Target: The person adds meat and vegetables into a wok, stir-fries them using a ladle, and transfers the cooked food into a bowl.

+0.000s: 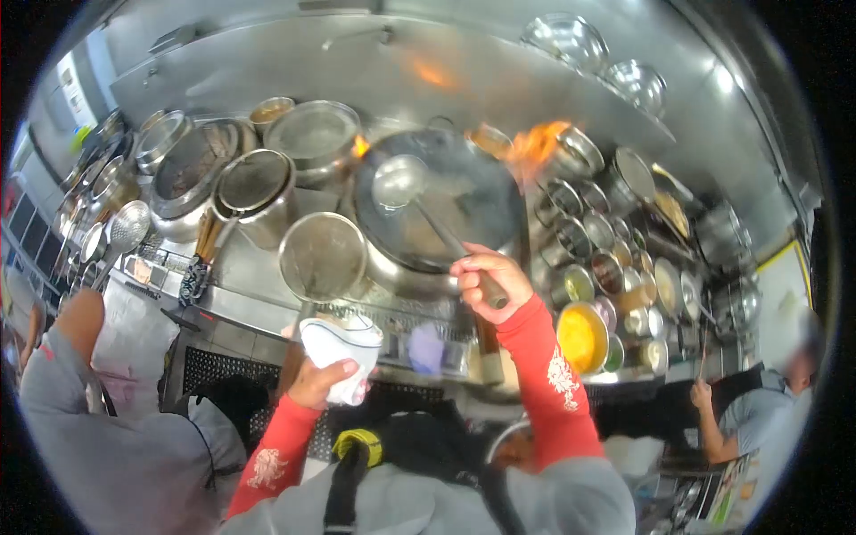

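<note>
My right hand (pixel 489 283) is wrapped round the handle of a ladle (pixel 399 182). The ladle's bowl is over the left part of a large dark wok (pixel 464 209), and I cannot tell whether it touches the wok. Vapour blurs what lies inside the wok. In my left hand (pixel 325 382) is a folded white cloth (pixel 343 348) with a dark stripe, held in front of the stove, below a round strainer (pixel 323 257). Both forearms wear red sleeves.
Flames (pixel 538 147) rise behind the wok's right rim. Several small seasoning pots and a yellow-filled bowl (pixel 582 339) stand to the right. Lidded pots (pixel 314 134) crowd the left. One person (pixel 53 428) is at the left, another (pixel 767 410) at the right.
</note>
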Available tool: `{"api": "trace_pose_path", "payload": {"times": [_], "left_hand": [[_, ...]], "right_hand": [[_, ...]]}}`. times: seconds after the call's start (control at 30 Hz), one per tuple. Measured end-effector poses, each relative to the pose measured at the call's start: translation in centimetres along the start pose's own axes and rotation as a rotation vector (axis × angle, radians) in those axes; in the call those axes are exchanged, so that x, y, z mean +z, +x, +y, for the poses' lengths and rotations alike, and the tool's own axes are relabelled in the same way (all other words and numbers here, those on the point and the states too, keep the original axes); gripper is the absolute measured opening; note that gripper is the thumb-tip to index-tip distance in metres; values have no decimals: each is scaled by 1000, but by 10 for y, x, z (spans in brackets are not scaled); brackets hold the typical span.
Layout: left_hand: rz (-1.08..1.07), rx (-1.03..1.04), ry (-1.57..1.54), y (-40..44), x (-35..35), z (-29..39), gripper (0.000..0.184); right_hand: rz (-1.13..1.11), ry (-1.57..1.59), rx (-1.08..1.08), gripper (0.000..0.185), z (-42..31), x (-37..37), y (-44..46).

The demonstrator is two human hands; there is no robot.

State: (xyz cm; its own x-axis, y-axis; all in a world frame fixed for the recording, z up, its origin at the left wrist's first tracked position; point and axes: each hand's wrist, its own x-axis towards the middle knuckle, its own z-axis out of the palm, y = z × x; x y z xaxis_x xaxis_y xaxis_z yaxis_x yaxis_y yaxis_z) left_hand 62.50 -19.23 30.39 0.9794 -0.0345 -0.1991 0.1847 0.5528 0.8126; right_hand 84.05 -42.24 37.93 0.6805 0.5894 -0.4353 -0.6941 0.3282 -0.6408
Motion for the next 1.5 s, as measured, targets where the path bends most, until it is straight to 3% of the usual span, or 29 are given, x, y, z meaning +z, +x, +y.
{"api": "trace_pose_path", "payload": {"times": [0.1,0.2,0.23,0.3,0.37,0.47,0.5,0.53,0.6,0.67,0.73,0.77,0.87,0.97,1.07,1.1,1.13,1.17,1.23,1.27,1.33,1.37,1.47,1.5], "left_hand": [[-10,-45,-9,5,28,-18,50],[-2,-87,-15,7,50,-34,50],[10,-104,-16,5,58,-36,51],[26,-120,-5,7,67,-41,52],[44,-132,9,7,71,-49,52],[58,-128,55,11,83,-53,53],[75,-137,67,16,84,-58,69],[67,-108,82,18,89,-58,69],[44,-47,123,21,95,-53,51],[72,7,152,24,99,-44,53],[99,39,140,24,96,-37,54],[102,71,127,23,96,-32,56],[99,90,155,25,83,-28,62],[76,93,132,31,76,-25,62],[35,162,118,31,59,-19,61],[39,148,103,26,52,-14,61],[47,133,85,23,44,-10,61],[72,142,64,21,33,-8,61],[130,136,14,12,8,-11,61],[158,125,-18,9,-3,-12,60],[203,105,-74,3,-20,-16,60],[193,94,-118,1,-23,-15,45],[185,92,-164,6,-26,-18,42],[183,100,-161,9,-26,-19,40]], "right_hand": [[26,-431,-47,81,23,-51,-30],[122,-979,-345,74,74,-113,-83],[184,-1228,-636,72,99,-150,-94],[381,-1274,-624,68,139,-194,-135],[498,-1176,-430,67,170,-215,-185],[628,-1357,-517,65,226,-262,-201],[649,-1342,-544,64,236,-271,-197],[681,-1364,-455,65,240,-282,-194],[731,-1396,-283,65,253,-298,-181],[796,-1473,-243,65,269,-307,-174],[853,-1590,-235,63,261,-294,-171],[884,-1634,-528,59,260,-297,-163],[867,-1634,-693,59,211,-263,-127],[837,-1598,-536,60,181,-223,-77],[736,-1487,-639,58,189,-253,-38],[800,-1540,-643,56,190,-270,-34],[683,-939,-182,54,147,-220,-61],[663,-602,-93,46,119,-198,-84],[495,-280,-226,41,85,-168,-132],[407,-220,-287,54,71,-151,-149],[322,-413,-430,66,49,-126,-159],[368,-613,-542,67,36,-133,-151],[514,-1141,-596,63,-17,-80,-116],[451,-1361,-725,61,-40,-82,-93]]}}
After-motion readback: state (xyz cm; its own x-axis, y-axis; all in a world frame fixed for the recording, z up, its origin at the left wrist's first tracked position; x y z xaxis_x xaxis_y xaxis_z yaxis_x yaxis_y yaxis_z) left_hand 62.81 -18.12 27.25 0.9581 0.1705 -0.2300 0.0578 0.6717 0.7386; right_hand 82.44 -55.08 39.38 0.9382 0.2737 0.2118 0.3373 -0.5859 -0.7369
